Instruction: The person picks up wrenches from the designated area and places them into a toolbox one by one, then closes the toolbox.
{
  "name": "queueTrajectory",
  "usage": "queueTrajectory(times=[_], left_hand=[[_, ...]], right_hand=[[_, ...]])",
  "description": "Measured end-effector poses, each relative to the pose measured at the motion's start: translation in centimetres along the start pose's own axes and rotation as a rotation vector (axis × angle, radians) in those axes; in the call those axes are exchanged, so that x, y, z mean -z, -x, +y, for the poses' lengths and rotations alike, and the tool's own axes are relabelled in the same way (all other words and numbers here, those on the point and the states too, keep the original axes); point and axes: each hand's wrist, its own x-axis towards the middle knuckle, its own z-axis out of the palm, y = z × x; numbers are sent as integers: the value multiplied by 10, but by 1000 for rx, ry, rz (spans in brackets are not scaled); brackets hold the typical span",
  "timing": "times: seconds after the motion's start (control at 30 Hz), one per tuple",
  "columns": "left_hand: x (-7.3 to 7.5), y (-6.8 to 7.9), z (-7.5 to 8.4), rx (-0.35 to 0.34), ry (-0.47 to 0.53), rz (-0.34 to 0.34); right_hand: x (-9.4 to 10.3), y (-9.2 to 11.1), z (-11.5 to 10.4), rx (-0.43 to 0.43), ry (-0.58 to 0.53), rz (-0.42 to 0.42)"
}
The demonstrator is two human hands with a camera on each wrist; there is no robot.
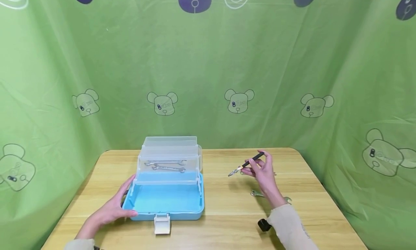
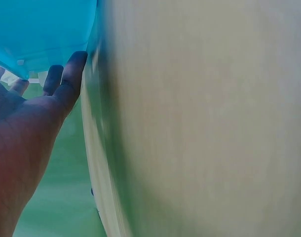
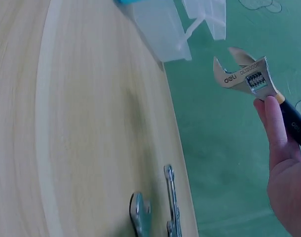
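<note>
A light blue toolbox [image 1: 169, 197] stands unfolded at the left of the table, its clear trays [image 1: 169, 150] raised behind the blue base. My left hand [image 1: 112, 206] is spread against its left front corner, thumb along the front and fingers along the side. In the left wrist view, the fingers [image 2: 71, 76] touch the blue wall. My right hand [image 1: 262, 170] holds an adjustable wrench [image 3: 246, 76] by its black handle, above the table at the right. The metal head points left toward the toolbox. Two open-end wrenches [image 1: 169, 168] lie in a clear tray.
Beneath my right forearm another wrench [image 1: 256, 193] lies on the wooden table [image 1: 227, 214], partly covered. More wrenches [image 3: 171, 197] show near the table edge in the right wrist view. A white latch [image 1: 161, 224] hangs from the toolbox front. Green printed cloth [image 1: 208, 62] encloses the table.
</note>
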Motion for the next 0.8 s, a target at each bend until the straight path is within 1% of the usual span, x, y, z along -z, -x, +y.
queueTrajectory(times=[0.3, 0.53, 0.67, 0.8], left_hand=[[0, 0, 0, -8, -14, 1], [1, -2, -2, -3, -18, -3], [1, -1, -2, -5, -7, -5], [1, -1, -3, 1, -8, -6]], right_hand=[[-28, 5, -5, 56, -7, -75], [-57, 9, -7, 91, 42, -152], [-76, 12, -5, 88, 33, -190], [-93, 14, 1, 74, -9, -214]])
